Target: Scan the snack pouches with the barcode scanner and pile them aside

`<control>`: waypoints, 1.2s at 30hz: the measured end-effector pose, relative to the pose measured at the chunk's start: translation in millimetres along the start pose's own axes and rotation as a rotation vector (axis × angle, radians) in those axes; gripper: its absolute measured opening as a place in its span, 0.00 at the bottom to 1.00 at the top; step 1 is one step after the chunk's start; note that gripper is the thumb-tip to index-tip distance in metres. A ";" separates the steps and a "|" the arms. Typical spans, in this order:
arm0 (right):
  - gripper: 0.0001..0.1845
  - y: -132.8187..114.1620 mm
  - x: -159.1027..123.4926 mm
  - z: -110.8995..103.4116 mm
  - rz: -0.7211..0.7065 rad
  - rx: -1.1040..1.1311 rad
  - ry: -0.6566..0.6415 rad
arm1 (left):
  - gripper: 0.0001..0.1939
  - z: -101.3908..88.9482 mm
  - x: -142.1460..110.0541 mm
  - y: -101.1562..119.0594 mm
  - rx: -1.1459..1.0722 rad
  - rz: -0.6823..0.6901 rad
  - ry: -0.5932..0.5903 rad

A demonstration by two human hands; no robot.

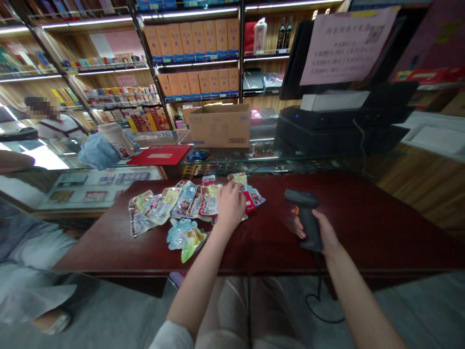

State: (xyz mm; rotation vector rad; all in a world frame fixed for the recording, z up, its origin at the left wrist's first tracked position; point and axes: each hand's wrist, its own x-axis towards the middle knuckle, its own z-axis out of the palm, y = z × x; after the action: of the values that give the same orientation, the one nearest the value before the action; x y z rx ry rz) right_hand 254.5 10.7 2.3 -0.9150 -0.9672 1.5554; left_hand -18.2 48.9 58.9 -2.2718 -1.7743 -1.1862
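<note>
Left hand: our left hand [232, 201], fingers curled, touches packets [209, 199] near the desk's [269, 242] far edge.
Right hand: our right hand [321, 230] wraps the barcode scanner [308, 218].

Tabletop [269, 235] open between packets [186, 198] and scanner [309, 220]; raised glass counter [221, 162] blocks far side.
</note>
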 end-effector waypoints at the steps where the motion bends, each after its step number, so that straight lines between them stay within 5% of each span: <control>1: 0.23 -0.1 -0.2 0.8 -0.009 -0.014 0.004 | 0.13 -13.0 -4.7 -8.5 -0.015 -0.023 0.015; 8: 0.25 -0.6 1.6 9.3 -0.107 -0.096 0.033 | 0.16 -92.9 -44.4 -116.9 0.175 -0.278 0.200; 13: 0.26 0.4 8.7 11.6 -0.114 -0.139 0.011 | 0.19 -111.4 -57.4 -175.4 0.291 -0.512 0.203; 21: 0.26 -0.1 53.1 49.1 -0.103 -0.133 -0.029 | 0.36 -95.1 -51.0 -177.9 0.373 -0.745 0.084; 27: 0.21 9.1 110.4 83.2 -0.043 -0.033 -0.013 | 0.37 -100.4 -38.2 -196.5 0.460 -0.759 0.173; 36: 0.18 50.6 143.3 78.8 -0.017 -0.046 0.096 | 0.36 -99.5 -31.3 -225.1 0.328 -0.871 0.006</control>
State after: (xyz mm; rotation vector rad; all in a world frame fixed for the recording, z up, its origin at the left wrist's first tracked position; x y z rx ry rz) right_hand 139.9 134.9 -25.0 -1.0028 -0.9432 1.4665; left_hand -262.8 57.6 18.2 -1.3126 -2.8055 -0.8261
